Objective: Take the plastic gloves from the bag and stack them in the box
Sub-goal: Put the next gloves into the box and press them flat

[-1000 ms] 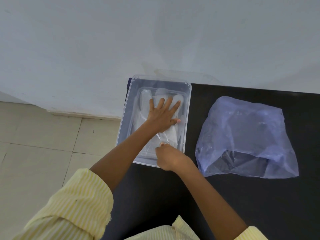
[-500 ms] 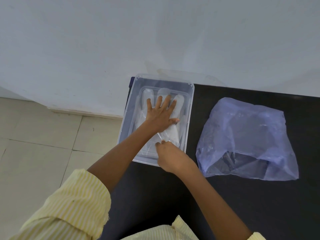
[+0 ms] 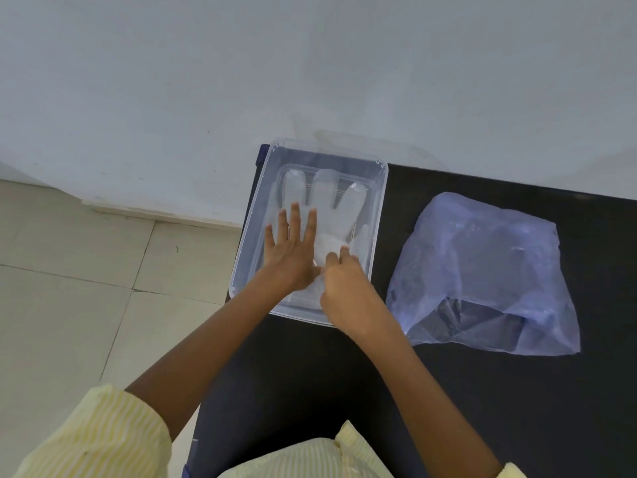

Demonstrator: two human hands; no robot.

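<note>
A clear plastic box (image 3: 379, 201) stands at the table's far left corner. Translucent plastic gloves (image 3: 325, 198) lie flat in it, fingers pointing to the wall. My left hand (image 3: 291, 246) rests palm-down on the left part of the gloves, fingers spread. Next to it, my right hand (image 3: 344, 281) reaches over the box's near rim, its bent thumb and fingertips pinching the crinkled palm area of the top glove. A bluish translucent bag (image 3: 482, 267) lies on the table to the right of the box, its opening toward me.
The black table (image 3: 448, 408) ends just left of the box, over a tiled floor (image 3: 86, 288). A white wall (image 3: 310, 63) runs right behind the box and table. My yellow striped sleeves show at the bottom.
My left hand has slid left and back off the middle of the gloves, which uncovers their fingers. My right hand has moved forward from the near rim onto the glove's palm.
</note>
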